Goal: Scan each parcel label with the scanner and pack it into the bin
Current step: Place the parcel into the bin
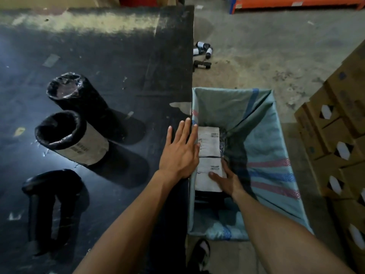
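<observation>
Two black-wrapped cylindrical parcels stand on the dark table: a far parcel and a near parcel with a white barcode label. The black hand scanner lies at the table's front left. The bin, lined with a teal woven sack, stands right of the table and holds two labelled parcels, a far one and a near one. My left hand lies flat with straight fingers over the table's right edge. My right hand is down in the bin, fingers around the near parcel.
Stacked cardboard boxes stand right of the bin. Several small dark parcels lie on the concrete floor beyond the table's corner. An orange rack runs along the back. A sandalled foot shows below the bin.
</observation>
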A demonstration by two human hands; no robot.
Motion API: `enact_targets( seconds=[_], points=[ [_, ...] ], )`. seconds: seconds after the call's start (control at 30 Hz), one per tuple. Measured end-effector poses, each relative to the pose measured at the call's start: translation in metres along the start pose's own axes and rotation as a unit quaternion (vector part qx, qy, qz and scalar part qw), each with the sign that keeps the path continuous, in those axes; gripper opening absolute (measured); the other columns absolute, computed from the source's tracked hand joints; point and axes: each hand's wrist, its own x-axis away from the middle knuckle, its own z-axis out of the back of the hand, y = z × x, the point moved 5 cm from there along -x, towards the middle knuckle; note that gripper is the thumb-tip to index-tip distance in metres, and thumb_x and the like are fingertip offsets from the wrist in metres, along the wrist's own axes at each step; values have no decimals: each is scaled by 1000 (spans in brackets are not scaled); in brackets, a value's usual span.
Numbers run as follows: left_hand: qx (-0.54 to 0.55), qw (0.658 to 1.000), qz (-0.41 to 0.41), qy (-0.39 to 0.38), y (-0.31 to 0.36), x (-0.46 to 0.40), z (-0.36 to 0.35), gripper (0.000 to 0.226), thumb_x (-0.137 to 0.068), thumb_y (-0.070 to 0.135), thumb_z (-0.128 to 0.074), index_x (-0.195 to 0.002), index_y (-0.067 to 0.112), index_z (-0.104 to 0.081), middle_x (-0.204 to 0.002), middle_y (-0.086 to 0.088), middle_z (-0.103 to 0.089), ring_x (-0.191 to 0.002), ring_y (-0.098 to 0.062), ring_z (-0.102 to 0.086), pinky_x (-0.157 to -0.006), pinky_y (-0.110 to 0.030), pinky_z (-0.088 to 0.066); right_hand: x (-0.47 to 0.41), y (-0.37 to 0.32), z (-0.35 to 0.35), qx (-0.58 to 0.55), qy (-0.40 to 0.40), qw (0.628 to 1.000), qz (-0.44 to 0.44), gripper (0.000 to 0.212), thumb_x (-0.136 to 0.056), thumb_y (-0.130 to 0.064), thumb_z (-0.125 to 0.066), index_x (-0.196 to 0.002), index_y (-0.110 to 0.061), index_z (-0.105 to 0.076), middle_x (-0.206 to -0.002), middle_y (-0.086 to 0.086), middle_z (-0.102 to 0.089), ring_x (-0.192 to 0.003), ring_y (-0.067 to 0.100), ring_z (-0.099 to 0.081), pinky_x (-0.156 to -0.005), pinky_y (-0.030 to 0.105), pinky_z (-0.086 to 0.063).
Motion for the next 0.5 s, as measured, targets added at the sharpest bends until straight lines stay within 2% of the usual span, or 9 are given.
enact_targets(
  seconds=[0.07,0.1,0.13,0.23,0.37,0.5],
  points=[
    [-2,1000,0,3,0,0,-1,62,-104,40,-16,-162,16,-9,-169,-8,-1,-156,-23,4,-125,-50,5,-2,3,-3,30,-19,999,9,83,-99,-16,-72,-166,-24,-24,-151,8,-57,-130,23,-58,-102,20,-50],
    [0,1000,0,4,0,-1,0,63,-104,40,-16,-161,16,-10,-169,-9,-1,-156,-23,4,-125,-50,5,-2,4,-6,51,-32,998,10,86,-101,-18,-69,-168,-24,-16,-157,9,-50,-138,25,-53,-113,28,-43],
    [-1,1000,0,6,0,-1,0,63,-104,40,-17,-161,16,-10,-169,-9,-1,-156,-24,3,-125,-51,5,-3,6,-9,78,-46,996,11,89,-103,-18,-67,-168,-24,-7,-163,8,-43,-145,26,-47,-118,30,-37],
    [-3,1000,3,3,1,-1,0,62,-105,39,-21,-161,15,-10,-169,-9,-1,-156,-24,4,-125,-51,4,-7,11,-14,142,-71,987,1,94,-106,-17,-61,-166,-23,10,-172,6,-21,-155,25,-31,-117,25,-28],
    [-10,1000,7,1,2,-1,-2,62,-106,38,-22,-162,15,-8,-169,-8,1,-156,-23,6,-124,-51,4,-16,19,-14,198,-81,977,-19,95,-106,-28,-60,-166,-31,13,-175,6,-14,-157,30,-25,-123,34,-26],
    [-6,1000,10,-2,3,-1,0,61,-106,38,-21,-162,15,-7,-169,-7,3,-156,-21,7,-125,-50,5,-21,24,-10,271,-95,957,-43,94,-107,-42,-56,-162,-38,21,-176,9,-4,-158,37,-22,-123,35,-24]
  ],
)
